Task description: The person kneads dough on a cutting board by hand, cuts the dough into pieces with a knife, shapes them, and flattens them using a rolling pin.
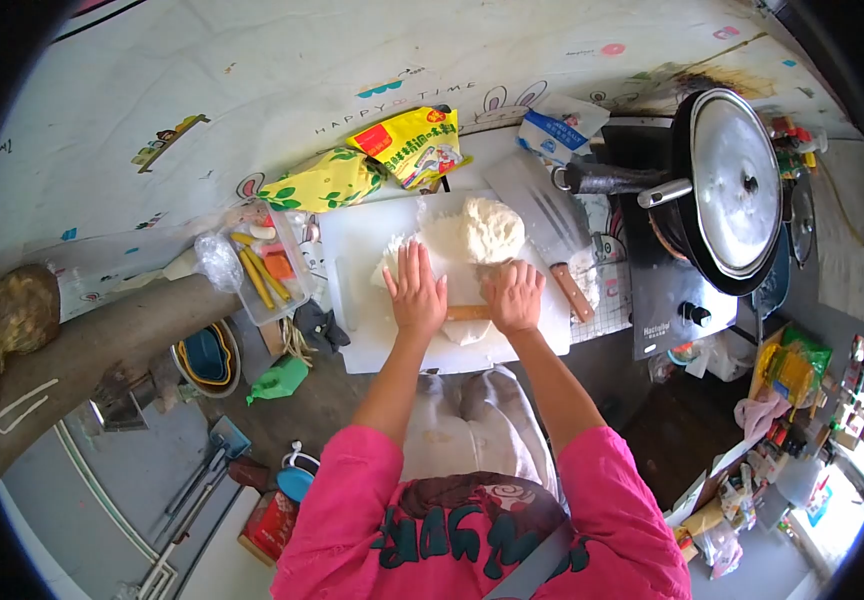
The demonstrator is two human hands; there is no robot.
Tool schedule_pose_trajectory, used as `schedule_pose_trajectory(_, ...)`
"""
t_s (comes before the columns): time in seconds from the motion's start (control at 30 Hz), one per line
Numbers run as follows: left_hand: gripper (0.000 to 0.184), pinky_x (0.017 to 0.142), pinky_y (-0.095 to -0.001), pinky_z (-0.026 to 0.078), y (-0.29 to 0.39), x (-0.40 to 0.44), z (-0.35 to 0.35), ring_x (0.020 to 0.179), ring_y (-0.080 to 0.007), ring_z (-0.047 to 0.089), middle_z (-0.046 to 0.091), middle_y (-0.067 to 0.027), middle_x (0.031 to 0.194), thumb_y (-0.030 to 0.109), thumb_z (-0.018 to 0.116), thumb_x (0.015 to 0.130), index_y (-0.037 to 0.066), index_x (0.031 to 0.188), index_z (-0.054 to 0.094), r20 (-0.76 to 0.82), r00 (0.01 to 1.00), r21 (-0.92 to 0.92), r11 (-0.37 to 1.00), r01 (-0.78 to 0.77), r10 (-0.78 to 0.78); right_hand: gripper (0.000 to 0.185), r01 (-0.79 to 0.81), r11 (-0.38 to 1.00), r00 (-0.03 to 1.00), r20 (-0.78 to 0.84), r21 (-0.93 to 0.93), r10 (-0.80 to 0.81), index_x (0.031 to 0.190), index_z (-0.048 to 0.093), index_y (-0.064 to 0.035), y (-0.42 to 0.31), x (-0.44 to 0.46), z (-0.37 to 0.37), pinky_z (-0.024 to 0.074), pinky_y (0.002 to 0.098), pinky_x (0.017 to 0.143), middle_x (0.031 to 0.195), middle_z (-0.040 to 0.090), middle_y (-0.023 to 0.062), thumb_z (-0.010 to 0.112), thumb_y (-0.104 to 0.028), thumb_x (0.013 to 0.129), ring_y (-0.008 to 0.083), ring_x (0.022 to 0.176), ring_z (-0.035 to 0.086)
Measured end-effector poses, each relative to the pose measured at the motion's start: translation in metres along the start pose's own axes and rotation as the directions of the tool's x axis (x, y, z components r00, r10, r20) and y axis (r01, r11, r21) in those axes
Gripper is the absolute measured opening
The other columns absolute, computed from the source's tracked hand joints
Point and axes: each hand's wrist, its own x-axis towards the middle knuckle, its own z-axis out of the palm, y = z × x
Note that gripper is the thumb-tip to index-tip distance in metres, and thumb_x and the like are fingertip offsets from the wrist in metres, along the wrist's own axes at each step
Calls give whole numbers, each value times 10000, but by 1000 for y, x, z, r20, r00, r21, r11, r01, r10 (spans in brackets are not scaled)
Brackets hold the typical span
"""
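A white cutting board (357, 265) lies before me with a wooden rolling pin (468, 312) across it. My left hand (417, 290) rests over the pin's left part, its fingers stretched out flat. Over the right part, my right hand (514, 295) has its fingers bent down around the pin. A small flattened piece of dough (465, 333) shows under the pin, between the hands. Behind them sits a large rough lump of dough (493, 230). To the right, a cleaver (549, 212) with a wooden handle lies partly over the board's edge. My palms hide both ends of the pin.
A yellow seasoning bag (412, 145), a leaf-patterned yellow package (327, 180) and a blue-white bag (562, 130) stand along the wall. At left is a clear plastic box (287, 290) of food pieces. A lidded pan (732, 185) sits on the cooktop (657, 320) at right.
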Motion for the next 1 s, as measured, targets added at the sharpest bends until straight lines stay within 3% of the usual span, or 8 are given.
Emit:
schedule_pose_trajectory(0.1, 673, 1075, -555, 114, -2, -31, 2, 1354, -306, 218, 238, -123, 1463, 230, 545, 818, 11, 1393, 270, -6, 1000, -63, 998, -11, 11, 250, 59, 997, 995, -72, -44, -62, 892, 506, -50, -5, -27, -8, 349, 424, 831, 924, 523, 119, 570, -255, 764, 291, 891, 498)
schedule_pose_trajectory(0.2, 644, 1074, -552, 136, -4, -68, 3, 1346, -295, 245, 284, -115, 1446, 203, 537, 799, 24, 1378, 318, 5, 997, 12, 997, -81, 81, 256, 43, 999, 996, 73, 11, -44, 876, 504, -53, 1, -71, 2, 350, 433, 826, 901, 520, 114, 585, -265, 758, 289, 887, 499)
schedule_pose_trajectory(0.3, 602, 1074, -531, 161, -5, -90, 2, 1334, -251, 289, 345, -84, 1422, 219, 534, 798, 56, 1357, 379, 16, 998, 23, 998, -66, 66, 211, 61, 998, 993, 97, 24, -63, 856, 500, -60, -4, -91, -4, 361, 428, 799, 895, 523, 104, 568, -236, 760, 286, 872, 501)
schedule_pose_trajectory(0.6, 612, 1065, -565, 155, -6, -42, 1, 1335, -297, 273, 320, -122, 1422, 176, 522, 793, 37, 1363, 346, -16, 998, 28, 998, -62, 62, 117, 51, 998, 998, 23, -23, -50, 785, 507, -80, -4, -37, 5, 395, 415, 735, 842, 550, 86, 531, -195, 785, 273, 819, 528)
schedule_pose_trajectory(0.77, 651, 1069, -565, 132, -7, -20, 1, 1351, -315, 208, 226, -123, 1460, 198, 548, 817, 47, 1392, 282, -29, 999, 11, 1000, -20, 21, 135, -35, 999, 994, 107, -31, 38, 768, 510, -78, -9, -10, 1, 393, 414, 741, 831, 555, 93, 524, -203, 814, 278, 821, 533)
schedule_pose_trajectory(0.87, 657, 1067, -566, 141, -9, -22, 6, 1350, -309, 218, 247, -120, 1453, 213, 563, 815, 59, 1392, 288, -55, 998, 41, 998, -36, 39, 169, -19, 1000, 998, 65, -8, 20, 762, 504, -77, -8, -16, 3, 390, 414, 741, 796, 539, 85, 550, -235, 798, 279, 807, 528)
schedule_pose_trajectory(0.97, 665, 1064, -569, 153, -10, -49, 6, 1349, -304, 226, 268, -115, 1445, 219, 581, 810, 70, 1391, 294, -11, 993, 35, 993, -115, 116, 195, 155, 986, 988, 8, 62, -155, 770, 509, -79, -6, -49, -8, 389, 413, 730, 778, 524, 78, 583, -260, 767, 273, 797, 521)
schedule_pose_trajectory(1.0, 675, 1061, -573, 157, -11, -58, 4, 1348, -303, 232, 287, -105, 1439, 230, 595, 802, 75, 1388, 299, 9, 992, 32, 991, -129, 128, 218, 156, 981, 980, 106, 117, -169, 834, 530, -76, -4, -65, -9, 385, 404, 755, 817, 519, 80, 607, -252, 730, 262, 829, 512)
